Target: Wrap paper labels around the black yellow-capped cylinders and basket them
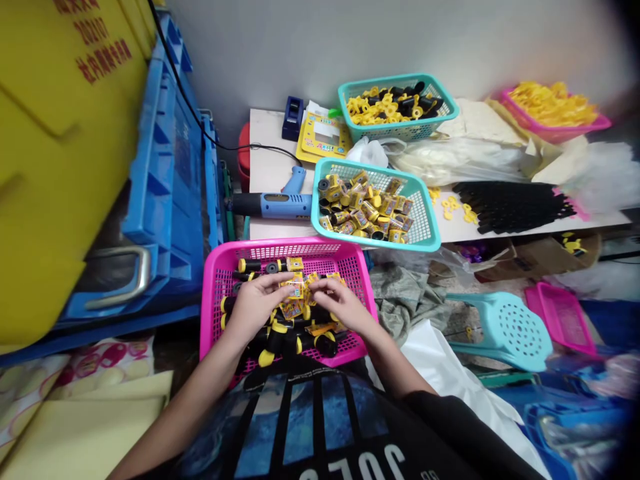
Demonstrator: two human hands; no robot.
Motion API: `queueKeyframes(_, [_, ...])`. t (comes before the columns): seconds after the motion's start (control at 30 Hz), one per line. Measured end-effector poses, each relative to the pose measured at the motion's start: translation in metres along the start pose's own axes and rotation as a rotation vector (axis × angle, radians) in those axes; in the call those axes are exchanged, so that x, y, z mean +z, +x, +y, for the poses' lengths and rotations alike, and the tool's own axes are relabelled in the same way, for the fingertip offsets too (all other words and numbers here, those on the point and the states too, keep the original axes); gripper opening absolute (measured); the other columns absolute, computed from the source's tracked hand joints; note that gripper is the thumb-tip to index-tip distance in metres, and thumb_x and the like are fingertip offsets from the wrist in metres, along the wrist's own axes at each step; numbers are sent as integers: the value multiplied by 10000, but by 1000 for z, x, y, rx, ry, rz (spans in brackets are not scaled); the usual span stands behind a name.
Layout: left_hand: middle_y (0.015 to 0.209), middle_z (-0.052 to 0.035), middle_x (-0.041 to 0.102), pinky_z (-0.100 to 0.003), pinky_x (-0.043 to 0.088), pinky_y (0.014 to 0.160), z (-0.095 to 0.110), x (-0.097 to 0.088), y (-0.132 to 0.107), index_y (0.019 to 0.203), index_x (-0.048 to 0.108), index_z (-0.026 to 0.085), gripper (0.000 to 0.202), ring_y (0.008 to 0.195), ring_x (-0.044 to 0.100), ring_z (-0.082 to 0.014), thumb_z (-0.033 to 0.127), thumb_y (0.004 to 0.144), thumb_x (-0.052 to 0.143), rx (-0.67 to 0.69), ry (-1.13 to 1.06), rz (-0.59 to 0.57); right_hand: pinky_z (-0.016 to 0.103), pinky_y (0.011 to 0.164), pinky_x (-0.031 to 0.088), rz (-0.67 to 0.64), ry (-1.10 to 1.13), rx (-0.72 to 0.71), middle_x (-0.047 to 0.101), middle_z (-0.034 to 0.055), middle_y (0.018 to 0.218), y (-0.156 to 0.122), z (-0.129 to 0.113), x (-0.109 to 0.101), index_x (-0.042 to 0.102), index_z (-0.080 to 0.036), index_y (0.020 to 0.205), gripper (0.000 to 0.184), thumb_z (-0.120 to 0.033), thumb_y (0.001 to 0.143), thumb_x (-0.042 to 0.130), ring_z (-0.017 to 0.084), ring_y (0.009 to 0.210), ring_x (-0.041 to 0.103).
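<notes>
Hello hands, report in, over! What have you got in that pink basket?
Left hand and right hand pinching one yellow labelled piece. Pink basket on lap, black-and-yellow tubes beneath. Nothing blocking.

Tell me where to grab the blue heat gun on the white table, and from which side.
Grip the blue heat gun by its angled handle, which juts up and back toward the wall, free of clutter. Come from above on the near side: the teal basket crowds its right end, and the black nozzle at the left is best avoided.
</notes>
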State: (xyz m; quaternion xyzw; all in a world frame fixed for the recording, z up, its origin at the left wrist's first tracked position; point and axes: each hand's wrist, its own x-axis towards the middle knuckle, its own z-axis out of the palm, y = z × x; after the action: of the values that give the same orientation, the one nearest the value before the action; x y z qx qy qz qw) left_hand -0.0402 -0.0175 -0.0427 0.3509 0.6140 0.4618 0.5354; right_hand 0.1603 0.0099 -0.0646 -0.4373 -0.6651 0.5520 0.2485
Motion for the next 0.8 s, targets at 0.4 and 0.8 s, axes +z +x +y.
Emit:
queueKeyframes(0.4, [827, -54, 781, -251, 567, 620, 0, -4, 5, 929, 770, 170, 299, 622, 691, -153, 310, 666, 758, -89, 13, 42, 422, 973, 420, -344, -797, -64, 605, 129, 1089, -6, 11, -1, 609, -139, 1111, 396, -105, 719, 653, 264, 1057, 550])
queueKeyframes(0.8, [905, -101, 777, -361, 567, 852, 10, -6, -2, 894, 769, 141, 354, 843, 726, -230, 342, 608, 829, -90, -221, -41, 299, 741, 472, 107, 309, -43, 602, 14, 901, 8, -33, -21, 565, -232, 1035, 329, -269, 737, 698, 155, 805, 589])
